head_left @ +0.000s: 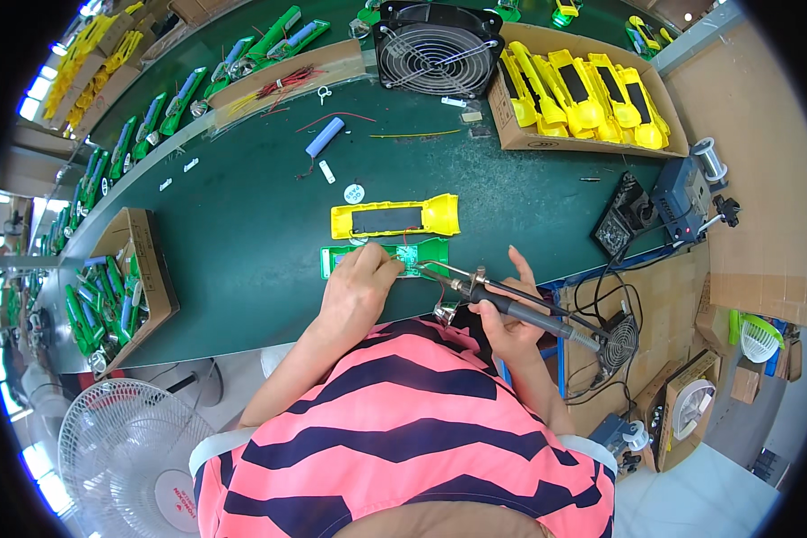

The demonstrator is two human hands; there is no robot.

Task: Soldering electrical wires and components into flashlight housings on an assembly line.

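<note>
My right hand (pixel 511 325) is closed around the dark handle of a soldering iron (pixel 531 314), with a thin metal feed tube beside it. The iron's tip points left, at a small circuit board (pixel 407 258) inside a green plastic flashlight housing (pixel 436 248). My left hand (pixel 360 285) lies over the housing's left part. Its fingers are pinched at the board, and what they hold is hidden. A shiny reflector lamp (pixel 445 311) hangs at the table edge below the housing. Just beyond lies a yellow housing half (pixel 440 215) with a black panel.
A blue battery cell (pixel 325 137) lies past the yellow half. At the back stand a black fan (pixel 438 56) and a carton (pixel 547 142) of yellow housings. Another carton (pixel 157 269) holds green units at left. The soldering station (pixel 681 202) and its cables are at right.
</note>
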